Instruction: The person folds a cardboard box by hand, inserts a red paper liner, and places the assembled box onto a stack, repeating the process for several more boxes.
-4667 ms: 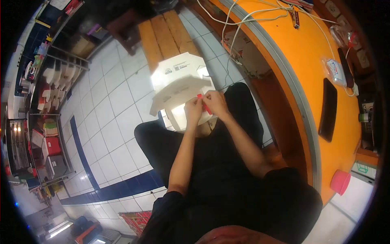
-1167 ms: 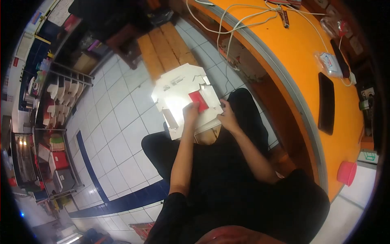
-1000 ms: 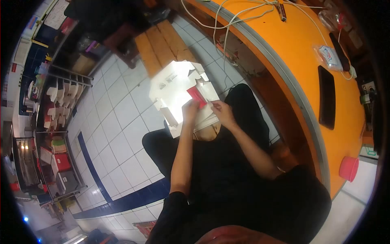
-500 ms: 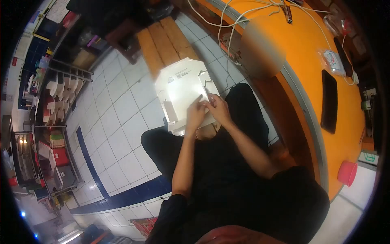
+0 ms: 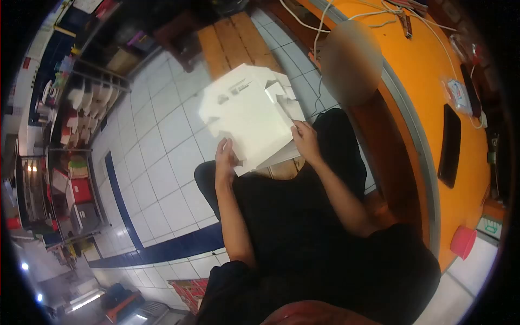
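White cardboard (image 5: 252, 116) part-folded, held at both sides

Far left, we logged a metal rack (image 5: 100, 79) with pale cartons (image 5: 78, 130) nested on it, and a red box (image 5: 81, 190) lower down. Next came white floor tiles (image 5: 162, 157).

Our left hand (image 5: 226, 162) was at the near left corner of the cardboard, fingers curled in and seemingly gripping the edge. The cardboard lay over the near part of a wooden bench (image 5: 214, 54), between our knees, its printed marks towards the far end. We judged the work partly done: creases and cut tabs showed, and flaps along the right side stood part-raised. Left over, as we read it: those flaps were neither flat nor locked, the left edge had no upright wall that we could make out, and no lid was closed.

Our right hand (image 5: 306, 142) had the right edge pinched, fingers nearly together; the thumb's exact hold we couldn't tell.

Well apart, further right, an orange counter (image 5: 411, 92) carried pale cables (image 5: 379, 26), a plastic packet (image 5: 458, 96) and a dark slab (image 5: 449, 146), with a pink tub (image 5: 463, 242) at its near end.
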A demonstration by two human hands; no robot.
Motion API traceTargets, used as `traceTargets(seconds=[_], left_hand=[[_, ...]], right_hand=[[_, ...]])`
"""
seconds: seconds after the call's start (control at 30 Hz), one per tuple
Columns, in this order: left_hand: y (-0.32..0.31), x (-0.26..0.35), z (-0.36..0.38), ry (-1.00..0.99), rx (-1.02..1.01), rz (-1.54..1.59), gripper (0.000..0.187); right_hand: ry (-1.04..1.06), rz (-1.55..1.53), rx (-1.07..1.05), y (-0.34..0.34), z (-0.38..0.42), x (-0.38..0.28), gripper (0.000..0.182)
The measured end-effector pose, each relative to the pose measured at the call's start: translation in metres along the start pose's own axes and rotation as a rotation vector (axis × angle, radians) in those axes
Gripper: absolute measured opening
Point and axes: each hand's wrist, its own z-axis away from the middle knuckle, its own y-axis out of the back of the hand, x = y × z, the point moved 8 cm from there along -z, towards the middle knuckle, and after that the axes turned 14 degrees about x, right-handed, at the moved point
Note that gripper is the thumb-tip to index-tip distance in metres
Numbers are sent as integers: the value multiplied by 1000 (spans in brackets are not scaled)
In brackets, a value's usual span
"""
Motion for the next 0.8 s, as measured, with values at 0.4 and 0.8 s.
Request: traceTargets(seconds=[0.4,0.8], left_hand=[[-21,-18,-11,44,-96,162,34],[-32,-14,5,-47,70,159,43]], right_hand=[[130,-69,-20,10,14,-65,39],[634,17,-203,-38,84,-125,13]])
